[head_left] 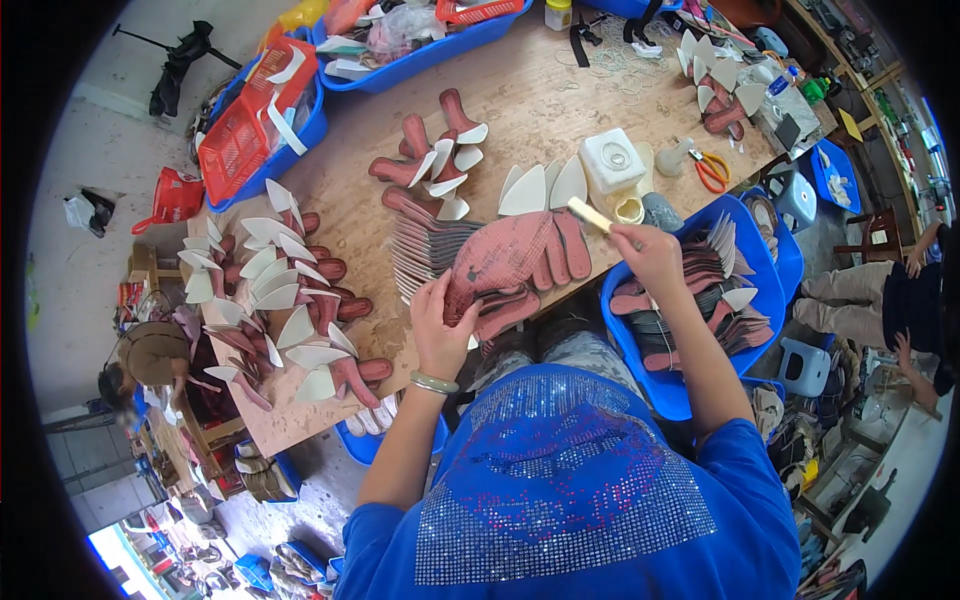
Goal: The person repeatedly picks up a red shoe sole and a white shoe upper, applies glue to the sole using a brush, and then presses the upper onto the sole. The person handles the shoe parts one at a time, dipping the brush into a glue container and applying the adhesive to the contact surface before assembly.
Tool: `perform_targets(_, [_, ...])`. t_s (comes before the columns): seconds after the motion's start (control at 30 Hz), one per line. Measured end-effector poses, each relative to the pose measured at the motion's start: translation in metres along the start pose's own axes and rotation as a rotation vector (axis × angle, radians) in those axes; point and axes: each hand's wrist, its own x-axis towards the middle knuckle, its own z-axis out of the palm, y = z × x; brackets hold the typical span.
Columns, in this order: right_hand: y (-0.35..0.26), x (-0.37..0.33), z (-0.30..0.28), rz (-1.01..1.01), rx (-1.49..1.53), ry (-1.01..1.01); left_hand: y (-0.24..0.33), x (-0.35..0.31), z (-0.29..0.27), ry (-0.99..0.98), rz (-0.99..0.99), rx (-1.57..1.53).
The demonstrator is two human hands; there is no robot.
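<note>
My left hand (443, 322) pinches the edge of a red, snake-patterned shoe upper (505, 250) at the table's near edge. My right hand (648, 255) grips a pale yellow brush (590, 214), held beside an open glue pot (628, 209) with a cream rim. Overlapping red uppers (420, 245) with pale edges fan out under and left of the held one. Several white pointed stiffener pieces (545, 190) stand just behind them. The hand hides part of the upper's near end.
Uppers with white inserts (275, 280) cover the table's left side. Pliers with orange handles (712, 172) lie beyond the white container (612, 160). A blue bin (665, 385) of uppers stands at my right. Red baskets (235, 145) sit at the far left. Another person (880, 300) is far right.
</note>
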Motion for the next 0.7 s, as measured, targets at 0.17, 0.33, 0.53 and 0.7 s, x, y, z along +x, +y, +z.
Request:
perform_targets(0.17, [-0.059,-0.001,-0.001,-0.183,0.16,0.016,0.003,-0.004,-0.003,0.051,0.074,0.119])
perform_targets(0.33, [-0.114,-0.018,0.007,-0.373,0.079,-0.127,0.011,-0.008,-0.004,0.086,0.14,0.233])
perform_targets(0.53, [-0.068,0.001,0.018,-0.267,-0.182,-0.034,0.002,-0.027,-0.006,0.144,0.084,0.257])
perform_targets(0.7, [-0.091,0.0,0.001,-0.238,-0.047,-0.023,-0.004,-0.036,-0.006,0.19,0.031,0.221])
